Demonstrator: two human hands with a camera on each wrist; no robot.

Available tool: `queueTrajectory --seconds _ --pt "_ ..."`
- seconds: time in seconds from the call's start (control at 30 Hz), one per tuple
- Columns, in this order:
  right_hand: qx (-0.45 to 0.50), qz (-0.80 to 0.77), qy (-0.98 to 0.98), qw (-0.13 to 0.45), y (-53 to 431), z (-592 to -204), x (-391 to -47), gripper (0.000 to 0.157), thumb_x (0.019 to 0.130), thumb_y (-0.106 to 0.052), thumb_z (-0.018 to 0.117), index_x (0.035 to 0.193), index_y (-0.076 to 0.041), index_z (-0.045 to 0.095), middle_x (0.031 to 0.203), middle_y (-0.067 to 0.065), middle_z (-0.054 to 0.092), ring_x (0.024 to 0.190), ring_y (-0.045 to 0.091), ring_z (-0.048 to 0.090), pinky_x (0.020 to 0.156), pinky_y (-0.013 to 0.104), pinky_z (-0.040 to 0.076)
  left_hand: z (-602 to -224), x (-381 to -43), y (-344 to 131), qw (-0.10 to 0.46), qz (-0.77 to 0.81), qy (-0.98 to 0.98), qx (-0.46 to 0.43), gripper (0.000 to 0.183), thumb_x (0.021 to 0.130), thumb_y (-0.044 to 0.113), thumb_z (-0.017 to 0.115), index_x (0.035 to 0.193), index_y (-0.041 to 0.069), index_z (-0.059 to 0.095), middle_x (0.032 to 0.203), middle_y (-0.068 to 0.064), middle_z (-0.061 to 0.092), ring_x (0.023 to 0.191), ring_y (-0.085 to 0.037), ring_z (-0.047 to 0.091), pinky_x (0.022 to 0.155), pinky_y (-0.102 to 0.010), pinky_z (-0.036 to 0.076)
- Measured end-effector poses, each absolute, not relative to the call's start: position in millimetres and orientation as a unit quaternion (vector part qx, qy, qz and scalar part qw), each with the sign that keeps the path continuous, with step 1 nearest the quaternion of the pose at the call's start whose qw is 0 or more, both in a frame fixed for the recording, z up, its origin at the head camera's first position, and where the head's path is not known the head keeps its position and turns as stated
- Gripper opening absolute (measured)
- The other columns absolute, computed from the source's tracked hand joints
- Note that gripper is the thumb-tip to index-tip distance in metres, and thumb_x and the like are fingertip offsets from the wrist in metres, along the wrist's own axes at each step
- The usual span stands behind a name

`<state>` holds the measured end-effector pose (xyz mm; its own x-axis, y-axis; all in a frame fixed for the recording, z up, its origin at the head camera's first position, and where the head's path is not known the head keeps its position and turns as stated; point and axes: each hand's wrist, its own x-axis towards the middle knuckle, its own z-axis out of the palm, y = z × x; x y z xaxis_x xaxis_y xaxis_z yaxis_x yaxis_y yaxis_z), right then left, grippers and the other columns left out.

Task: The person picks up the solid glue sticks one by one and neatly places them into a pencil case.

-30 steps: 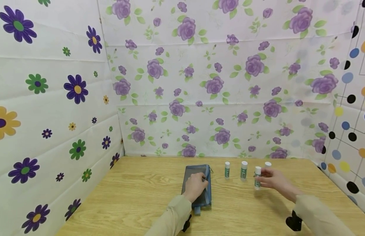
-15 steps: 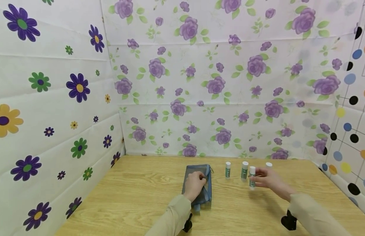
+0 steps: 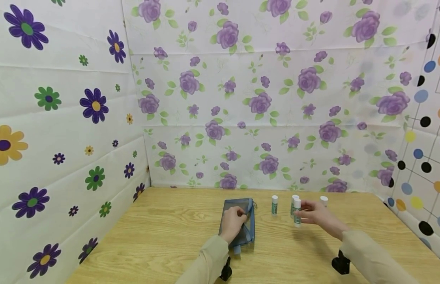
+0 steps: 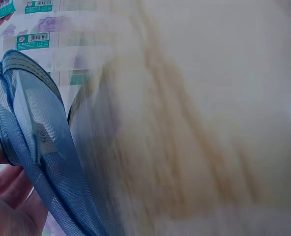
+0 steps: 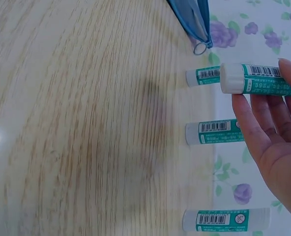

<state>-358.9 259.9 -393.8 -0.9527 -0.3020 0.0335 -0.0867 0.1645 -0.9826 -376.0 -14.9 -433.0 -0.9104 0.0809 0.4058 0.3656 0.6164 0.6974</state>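
My left hand (image 3: 232, 225) pinches the open edge of a blue mesh zip pouch (image 3: 245, 238) that lies on the table. In the left wrist view the pouch (image 4: 57, 152) gapes at its zip, with a small white tag inside. My right hand (image 3: 320, 215) holds a glue stick (image 3: 297, 215) upright between thumb and fingers, above the table. White cap and green barcode label show on this glue stick (image 5: 264, 79) in the right wrist view. Two more glue sticks stand near it: one (image 3: 294, 197) partly hidden behind it, another (image 3: 324, 199) mostly behind my right hand.
A further glue stick (image 3: 274, 205) stands upright between the pouch and my right hand. The wood-grain table (image 3: 170, 221) ends at a floral cloth backdrop (image 3: 212, 157), with patterned cloth on both sides.
My right hand has carried the glue stick leftward, toward the pouch, and it now overlaps the middle standing stick. My left hand stays at the pouch, its opening spread a little wider.
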Motion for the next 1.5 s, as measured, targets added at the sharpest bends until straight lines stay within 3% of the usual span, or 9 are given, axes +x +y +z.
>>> queueTrajectory --seconds 1.27,1.5 --pt "-0.164 -0.630 0.752 0.098 204.8 -394.7 -365.8 0.042 0.069 -0.015 0.049 0.101 0.007 0.033 0.092 0.021 0.038 0.080 0.026 0.042 0.058 0.035 0.036 -438.8 -378.4 -18.5 0.178 -0.446 -0.870 -0.109 0.005 0.067 0.017 0.051 0.070 0.013 0.051 0.059 0.006 0.044 0.047 -0.006 0.041 0.039 -0.021 0.033" --pt "-0.158 -0.637 0.748 0.095 193.6 -393.0 -366.1 0.035 0.069 -0.014 0.049 0.096 0.006 0.038 0.089 0.021 0.041 0.076 0.027 0.044 0.057 0.035 0.036 -438.4 -379.3 -18.5 0.179 -0.447 -0.871 -0.101 0.004 0.066 0.018 0.052 0.068 0.014 0.051 0.058 0.006 0.045 0.047 -0.006 0.041 0.040 -0.024 0.034"
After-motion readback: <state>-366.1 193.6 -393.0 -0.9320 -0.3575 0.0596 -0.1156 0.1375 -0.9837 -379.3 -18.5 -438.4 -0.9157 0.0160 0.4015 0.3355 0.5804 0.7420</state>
